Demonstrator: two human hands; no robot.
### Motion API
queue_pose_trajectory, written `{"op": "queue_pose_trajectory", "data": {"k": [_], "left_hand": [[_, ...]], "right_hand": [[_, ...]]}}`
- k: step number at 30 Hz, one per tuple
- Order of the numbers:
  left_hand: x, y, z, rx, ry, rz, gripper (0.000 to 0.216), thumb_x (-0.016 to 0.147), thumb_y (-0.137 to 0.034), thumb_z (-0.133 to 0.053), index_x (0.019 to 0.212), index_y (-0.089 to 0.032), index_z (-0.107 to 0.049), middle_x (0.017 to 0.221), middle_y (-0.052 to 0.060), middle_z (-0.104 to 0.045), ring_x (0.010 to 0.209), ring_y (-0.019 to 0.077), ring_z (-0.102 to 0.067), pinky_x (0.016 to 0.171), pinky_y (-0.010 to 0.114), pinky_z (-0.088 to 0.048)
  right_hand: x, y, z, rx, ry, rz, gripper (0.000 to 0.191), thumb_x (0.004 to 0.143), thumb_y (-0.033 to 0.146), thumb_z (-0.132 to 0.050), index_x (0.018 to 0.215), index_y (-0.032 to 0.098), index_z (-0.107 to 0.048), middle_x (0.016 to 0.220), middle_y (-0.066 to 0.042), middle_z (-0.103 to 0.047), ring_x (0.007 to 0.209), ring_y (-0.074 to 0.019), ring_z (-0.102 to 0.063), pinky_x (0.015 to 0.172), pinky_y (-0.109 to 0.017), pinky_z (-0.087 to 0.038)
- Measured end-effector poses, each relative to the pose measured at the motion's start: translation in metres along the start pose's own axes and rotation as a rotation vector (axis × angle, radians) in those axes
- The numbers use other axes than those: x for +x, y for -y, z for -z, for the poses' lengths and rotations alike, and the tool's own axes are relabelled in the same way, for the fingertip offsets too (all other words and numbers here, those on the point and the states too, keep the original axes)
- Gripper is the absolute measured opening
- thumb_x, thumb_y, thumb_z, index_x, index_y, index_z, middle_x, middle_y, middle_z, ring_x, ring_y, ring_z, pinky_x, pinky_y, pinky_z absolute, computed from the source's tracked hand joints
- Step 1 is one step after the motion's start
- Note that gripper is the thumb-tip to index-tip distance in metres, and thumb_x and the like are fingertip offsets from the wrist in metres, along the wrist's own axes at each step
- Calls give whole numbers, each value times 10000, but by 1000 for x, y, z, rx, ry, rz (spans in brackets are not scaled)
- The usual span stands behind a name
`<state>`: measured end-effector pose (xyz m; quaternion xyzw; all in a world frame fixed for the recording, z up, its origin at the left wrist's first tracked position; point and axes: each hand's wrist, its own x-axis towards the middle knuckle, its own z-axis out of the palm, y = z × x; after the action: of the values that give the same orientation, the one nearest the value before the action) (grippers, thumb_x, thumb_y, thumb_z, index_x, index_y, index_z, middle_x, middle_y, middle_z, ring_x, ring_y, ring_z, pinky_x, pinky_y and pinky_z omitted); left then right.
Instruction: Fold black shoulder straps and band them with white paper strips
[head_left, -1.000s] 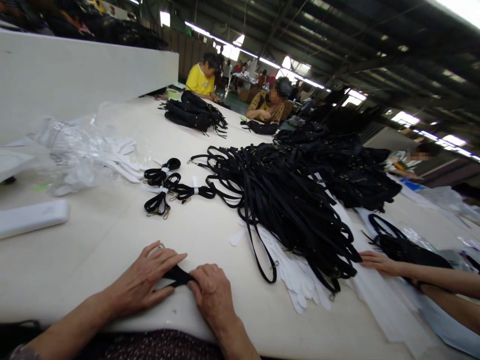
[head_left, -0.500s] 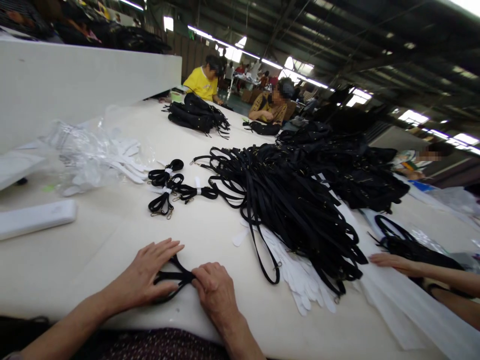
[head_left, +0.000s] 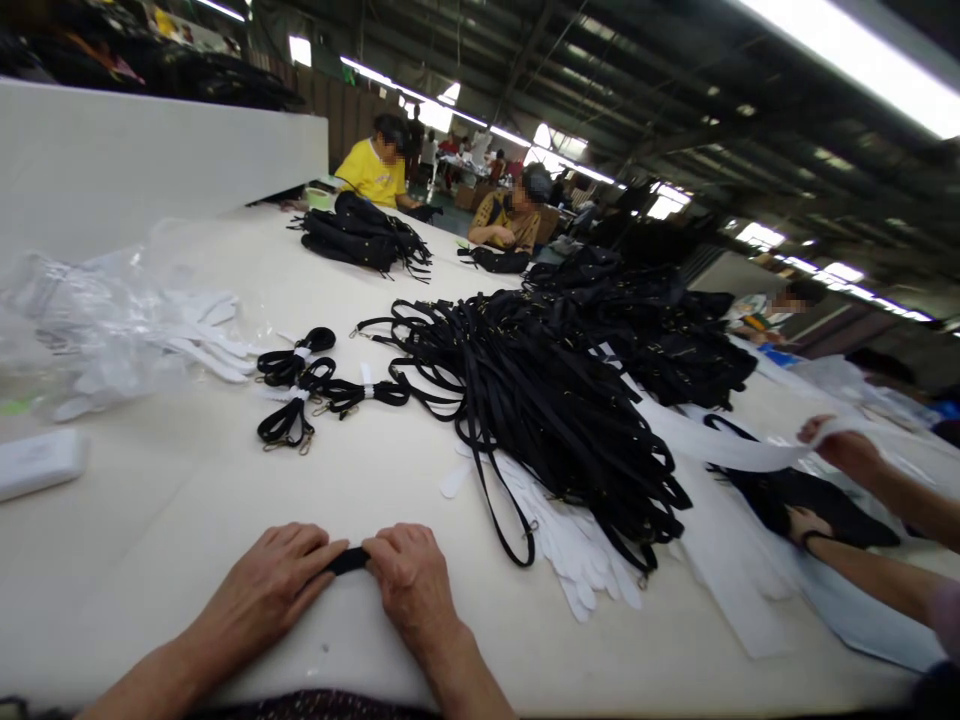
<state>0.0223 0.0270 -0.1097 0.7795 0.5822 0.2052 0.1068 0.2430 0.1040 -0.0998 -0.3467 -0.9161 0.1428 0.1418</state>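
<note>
Between my two hands, low over the near part of the white table [head_left: 187, 560], a short stretch of a folded black strap [head_left: 349, 561] shows. My left hand [head_left: 289, 572] pinches it from the left, and my right hand [head_left: 411, 572] grips it from the right; the rest of the strap is hidden under my fingers. Ahead and to the left lie several black straps [head_left: 296, 420] coiled and bound with white bands, their metal clips showing. A large heap of loose black straps [head_left: 555, 430] spreads to the right, partly over white strips [head_left: 566, 540].
Clear plastic bags with white pieces [head_left: 105, 330] lie at left, near a white flat bundle [head_left: 37, 465]. At right a co-worker's hand [head_left: 847, 450] lifts a white sheet over a black bag [head_left: 817, 500]. Black bags [head_left: 360, 235] lie farther back, before two seated people.
My hands have drawn the strap's open loops together into a compact fold. My view has turned slightly right. The co-worker at right has raised a white sheet.
</note>
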Motion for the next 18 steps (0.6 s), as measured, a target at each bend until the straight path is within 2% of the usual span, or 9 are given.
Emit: {"op": "queue_pose_trajectory", "data": {"k": [5,9,12,15,18], "left_hand": [[7,4,-18,1,9,-9,329,938,-311,-541,1265,-320,-574,1052,31,-674,941,219,-625,845,373,-473],[20,3,-18,-11,77,27,216,933,-387,-545,1110,-323,-651,952,19,-669,874,223,-626,794,383,-472],[26,4,-18,-14,87,44,205,934,-424,-533,1037,-319,-675,926,19,-672,854,226,-630,787,392,-478],[25,7,-23,-31,47,59,236,934,-437,-526,1075,-313,-669,990,30,-685,892,232,-648,812,395,-499],[22,12,-27,-48,12,93,256,920,-459,-541,1084,-314,-673,1006,31,-696,913,236,-667,800,372,-528]], "right_hand": [[7,-11,-2,-9,13,67,167,967,230,-516,1087,290,-616,988,24,-697,963,-161,-565,873,-317,-379],[8,-17,-1,41,47,70,168,951,303,-565,1111,292,-618,1030,30,-706,987,-156,-587,887,-299,-394],[8,-33,8,91,25,18,192,956,355,-570,1122,276,-623,1057,25,-711,985,-144,-607,903,-274,-403],[12,-64,30,-40,-12,-122,232,968,181,-515,1155,272,-619,1073,22,-704,989,-136,-601,885,-269,-400],[22,-97,57,-318,97,-140,264,952,108,-488,1125,252,-626,1082,-8,-685,1040,-169,-571,889,-317,-382]]}}
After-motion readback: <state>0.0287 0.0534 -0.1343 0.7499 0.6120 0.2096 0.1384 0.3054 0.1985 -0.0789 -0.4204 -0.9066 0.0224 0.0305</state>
